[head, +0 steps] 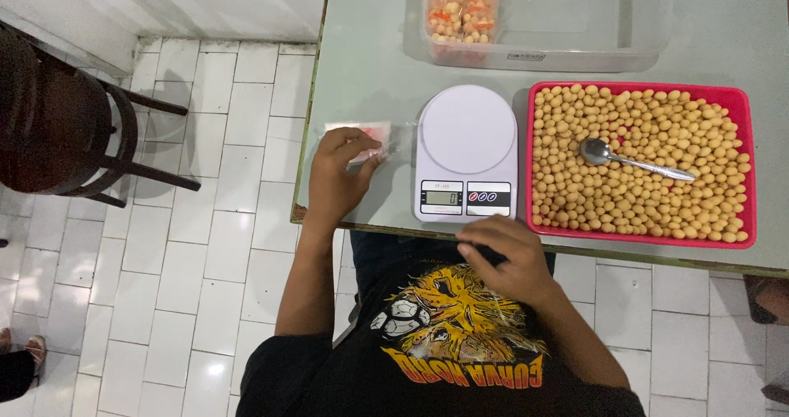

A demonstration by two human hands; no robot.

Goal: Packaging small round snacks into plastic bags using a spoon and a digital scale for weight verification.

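Observation:
My left hand [335, 177] rests on the table's left edge, its fingers pinching a small clear plastic bag [362, 133] with a red strip that lies flat there. My right hand [504, 257] hangs at the table's front edge below the white kitchen scale [467, 133], fingers curled, with nothing visible in it. The scale stands between the bag and a red tray [744, 96] filled with small yellow round snacks [633, 195]. A metal spoon [625, 158] lies on top of the snacks.
A clear plastic box [575, 51] at the back of the glass-topped table [370, 55] holds several filled snack packets [464, 6]. A dark wooden chair [57, 113] stands on the white tiled floor to the left.

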